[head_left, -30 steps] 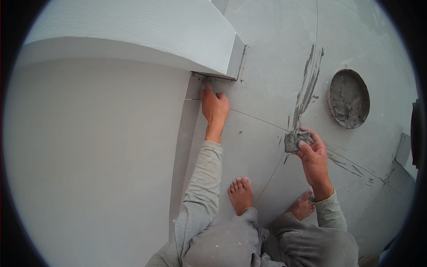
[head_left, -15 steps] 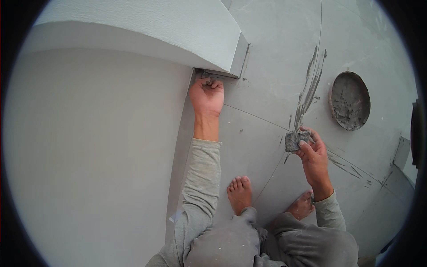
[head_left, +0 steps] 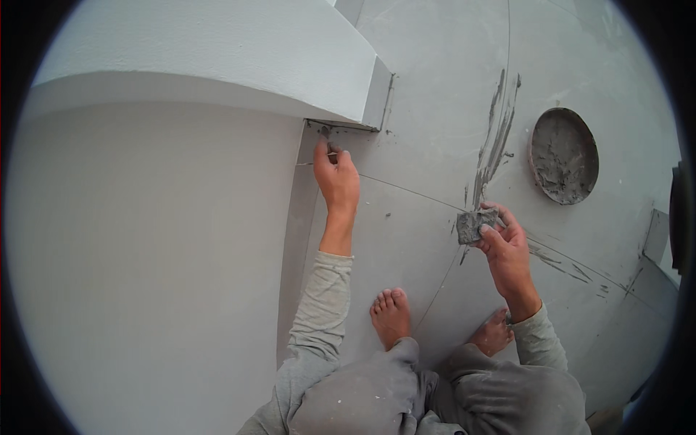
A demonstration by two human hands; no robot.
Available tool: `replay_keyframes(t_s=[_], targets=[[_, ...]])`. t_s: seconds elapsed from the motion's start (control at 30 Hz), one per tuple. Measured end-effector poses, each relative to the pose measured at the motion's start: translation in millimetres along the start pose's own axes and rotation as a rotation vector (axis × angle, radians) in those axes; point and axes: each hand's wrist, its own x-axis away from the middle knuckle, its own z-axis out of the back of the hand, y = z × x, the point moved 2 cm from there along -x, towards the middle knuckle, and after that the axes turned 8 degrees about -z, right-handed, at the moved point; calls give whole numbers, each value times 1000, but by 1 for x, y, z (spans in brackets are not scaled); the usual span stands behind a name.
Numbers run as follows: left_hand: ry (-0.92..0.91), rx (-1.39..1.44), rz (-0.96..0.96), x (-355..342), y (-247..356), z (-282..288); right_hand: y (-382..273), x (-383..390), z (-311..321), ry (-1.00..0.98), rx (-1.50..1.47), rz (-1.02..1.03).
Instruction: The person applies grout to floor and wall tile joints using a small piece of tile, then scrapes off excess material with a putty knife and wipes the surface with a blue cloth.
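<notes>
Pale grey, smooth and broad, a wall surface (head_left: 145, 239) fills the left side, with a white block (head_left: 217, 65) jutting across above it. Along the wall's right edge runs a strip of grey skirting (head_left: 291, 217). Just right of that, a light grey sleeve (head_left: 319, 297) leads up to the left hand (head_left: 337, 181), which reaches to the narrow dark gap (head_left: 344, 125) under the block. Its index finger stretches forward, dark at the tip, and the thumb stands apart to the right; whether the fingers pinch anything between them, I cannot tell. Below and to the right, a bare left foot (head_left: 391, 319) rests on the grey tiled floor (head_left: 413, 254).

Further right, a flat, rough grey piece (head_left: 470, 226) (its edges look uneven) is pinched between the thumb and fingers of the right hand (head_left: 504, 243). It is held over the floor near where the tile joints meet, at the lower end of long dark smears (head_left: 500, 138). A bare right foot (head_left: 491, 335) shows below that hand. Right of the smears sits a round bowl (head_left: 531, 156) with grey paste (head_left: 567, 159) inside, well apart from both hands.
</notes>
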Motion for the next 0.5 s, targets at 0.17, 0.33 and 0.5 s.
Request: replay_keyframes(t_s=[0.17, 0.33, 0.5], targets=[[-382, -184, -326, 70, 31, -17, 0, -2, -7, -50, -18, 29], [-684, -270, -718, 121, 56, -27, -3, 3, -9, -47, -23, 5], [-671, -344, -745, 126, 55, -28, -6, 7, -12, -62, 7, 21]])
